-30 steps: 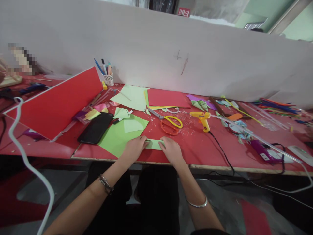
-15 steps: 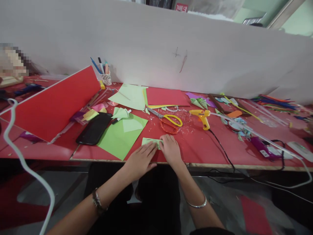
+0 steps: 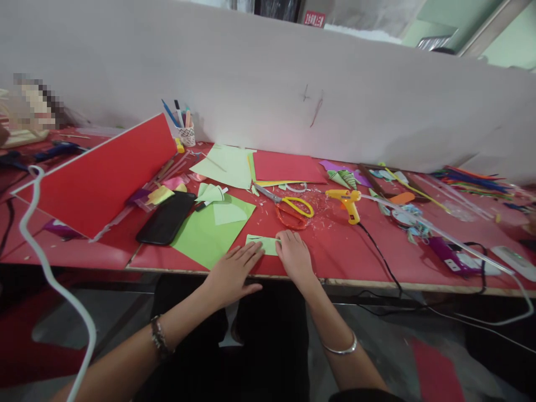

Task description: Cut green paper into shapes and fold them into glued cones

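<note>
A small folded strip of light green paper [image 3: 263, 243] lies on the red table [image 3: 343, 257] near its front edge. My right hand [image 3: 294, 255] rests on the strip's right end, fingers bent and pressing down on it. My left hand [image 3: 233, 272] lies flat with fingers stretched out, its tips just short of the strip's left end, over the table edge. A larger green sheet [image 3: 205, 231] lies to the left of the strip.
Yellow-handled scissors [image 3: 293, 207] and a yellow glue gun [image 3: 347, 202] with its cord lie behind the hands. A black phone [image 3: 166, 218], a slanted red board [image 3: 100, 173], a pen cup [image 3: 186, 134], coloured sheets [image 3: 285, 166] and paper scraps crowd the table. A white partition stands behind.
My left hand has slid back off the strip toward the table edge and flattened out. My right hand stays on the strip's right end. The view shifted slightly.
</note>
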`<state>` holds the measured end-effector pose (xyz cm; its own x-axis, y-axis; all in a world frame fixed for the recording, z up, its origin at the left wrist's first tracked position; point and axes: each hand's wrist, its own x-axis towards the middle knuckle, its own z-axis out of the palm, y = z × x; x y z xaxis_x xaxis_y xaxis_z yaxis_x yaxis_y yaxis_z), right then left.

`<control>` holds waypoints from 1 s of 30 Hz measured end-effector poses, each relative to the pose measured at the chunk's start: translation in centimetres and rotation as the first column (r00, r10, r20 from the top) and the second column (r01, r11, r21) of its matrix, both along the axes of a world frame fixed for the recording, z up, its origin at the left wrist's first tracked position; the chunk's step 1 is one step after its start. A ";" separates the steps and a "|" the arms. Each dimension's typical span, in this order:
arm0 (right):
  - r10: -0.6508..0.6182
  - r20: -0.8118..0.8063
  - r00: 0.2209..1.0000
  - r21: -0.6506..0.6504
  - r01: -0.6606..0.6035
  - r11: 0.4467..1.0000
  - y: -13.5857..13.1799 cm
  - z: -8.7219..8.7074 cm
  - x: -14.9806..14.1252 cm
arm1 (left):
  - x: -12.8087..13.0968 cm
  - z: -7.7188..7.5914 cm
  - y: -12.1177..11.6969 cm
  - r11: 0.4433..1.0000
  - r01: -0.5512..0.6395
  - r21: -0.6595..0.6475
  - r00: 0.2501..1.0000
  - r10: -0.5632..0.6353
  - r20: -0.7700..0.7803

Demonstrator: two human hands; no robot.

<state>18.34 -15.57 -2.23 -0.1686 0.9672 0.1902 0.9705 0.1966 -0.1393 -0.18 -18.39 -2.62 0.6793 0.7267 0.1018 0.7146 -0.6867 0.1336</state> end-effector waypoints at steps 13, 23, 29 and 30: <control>0.411 0.062 0.909 0.020 -0.413 0.910 -2.0 0.0 -1.0 | -3.5 0.5 0.5 1.000 -0.013 -0.019 0.992 0.011 -0.124; 0.324 -0.056 0.944 -0.058 -0.327 0.943 -4.3 0.6 2.8 | -3.6 0.6 0.3 1.000 -0.022 0.007 0.994 0.022 -0.109; 0.314 -0.038 0.949 -0.052 -0.316 0.947 -5.1 -0.2 3.9 | -3.5 1.1 0.5 0.999 -0.013 -0.029 0.994 0.010 -0.110; 0.313 -0.035 0.949 -0.048 -0.314 0.948 -5.2 -0.3 3.9 | -3.4 1.2 0.7 0.999 -0.010 -0.037 0.993 0.006 -0.114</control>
<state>22.26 -20.80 -2.53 -0.4606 0.8749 0.1497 0.8569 0.4823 -0.1821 -3.57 -17.73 -1.41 0.6791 0.7340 -0.0030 0.7320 -0.6770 0.0764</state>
